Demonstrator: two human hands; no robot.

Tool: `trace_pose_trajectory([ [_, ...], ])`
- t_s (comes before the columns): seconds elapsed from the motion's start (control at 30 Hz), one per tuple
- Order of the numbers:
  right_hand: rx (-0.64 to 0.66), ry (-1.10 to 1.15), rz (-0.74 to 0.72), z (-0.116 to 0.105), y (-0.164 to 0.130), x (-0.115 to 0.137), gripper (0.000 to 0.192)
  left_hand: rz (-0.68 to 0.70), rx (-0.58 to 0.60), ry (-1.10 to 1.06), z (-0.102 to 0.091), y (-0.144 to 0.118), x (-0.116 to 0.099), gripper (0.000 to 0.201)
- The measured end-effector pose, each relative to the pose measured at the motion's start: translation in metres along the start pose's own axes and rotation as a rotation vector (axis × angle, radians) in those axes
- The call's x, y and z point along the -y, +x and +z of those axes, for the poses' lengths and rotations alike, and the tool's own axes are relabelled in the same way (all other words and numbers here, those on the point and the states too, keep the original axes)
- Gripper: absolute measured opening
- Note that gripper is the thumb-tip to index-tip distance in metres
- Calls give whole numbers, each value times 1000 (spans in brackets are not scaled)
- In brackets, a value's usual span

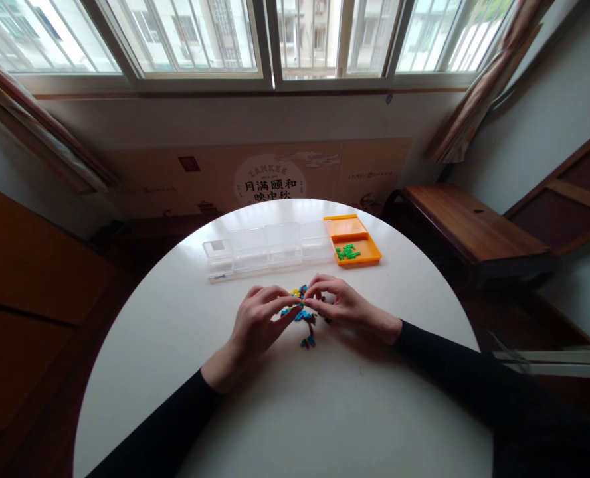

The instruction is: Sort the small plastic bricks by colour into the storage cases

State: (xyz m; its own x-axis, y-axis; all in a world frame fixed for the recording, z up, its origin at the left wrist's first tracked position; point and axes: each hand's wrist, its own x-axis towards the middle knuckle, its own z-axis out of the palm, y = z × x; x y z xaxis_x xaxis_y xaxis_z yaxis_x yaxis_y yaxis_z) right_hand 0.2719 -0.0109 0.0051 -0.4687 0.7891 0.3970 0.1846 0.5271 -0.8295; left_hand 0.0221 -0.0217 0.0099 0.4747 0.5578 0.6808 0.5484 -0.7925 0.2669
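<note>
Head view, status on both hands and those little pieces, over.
Left hand pinching small green piece, right hand touching it. Blue and brown pieces beneath, partly hidden by hands. Orange case beyond, clear of hands.

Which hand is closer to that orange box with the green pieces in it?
The right hand: it is just on the near side of the orange box. The left hand is farther off, to the near left of the box.

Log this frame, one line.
left hand: pinching green piece | right hand: pinching same piece | table: blue, brown, yellow pieces near hands | orange box: open, green pieces inside | clear case: left of box
</note>
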Motion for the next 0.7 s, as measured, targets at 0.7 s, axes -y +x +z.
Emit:
trace_pose_trajectory([
  [0.7,-76,-288,-299,0,-2,-6,6,-52,26,-62,-3,-1,1,8],
])
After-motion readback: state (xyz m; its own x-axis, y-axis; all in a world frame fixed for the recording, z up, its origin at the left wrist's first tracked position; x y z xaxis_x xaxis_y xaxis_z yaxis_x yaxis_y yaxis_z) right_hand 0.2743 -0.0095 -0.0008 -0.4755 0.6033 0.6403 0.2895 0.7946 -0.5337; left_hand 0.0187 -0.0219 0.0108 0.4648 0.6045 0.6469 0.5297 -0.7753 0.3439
